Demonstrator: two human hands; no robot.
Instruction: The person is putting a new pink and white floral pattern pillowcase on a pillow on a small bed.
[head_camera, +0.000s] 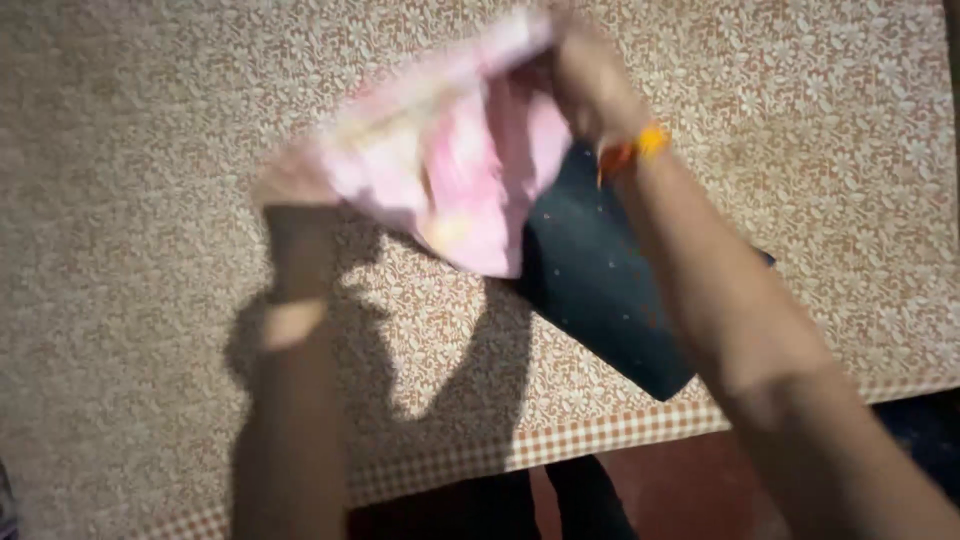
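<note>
A pink cloth (455, 165) with pale yellow patches hangs in the air above the table, blurred by motion. My left hand (290, 185) grips its lower left corner. My right hand (585, 70) grips its upper right corner; an orange thread band (635, 150) circles that wrist. Under the cloth and my right forearm lies a folded dark navy cloth (590, 280) with tiny dots, flat on the table.
The table is covered by a beige lace-patterned tablecloth (150, 120) with an orange checked border (560, 445) along the near edge. Below the edge a reddish floor (690, 490) and dark shapes show.
</note>
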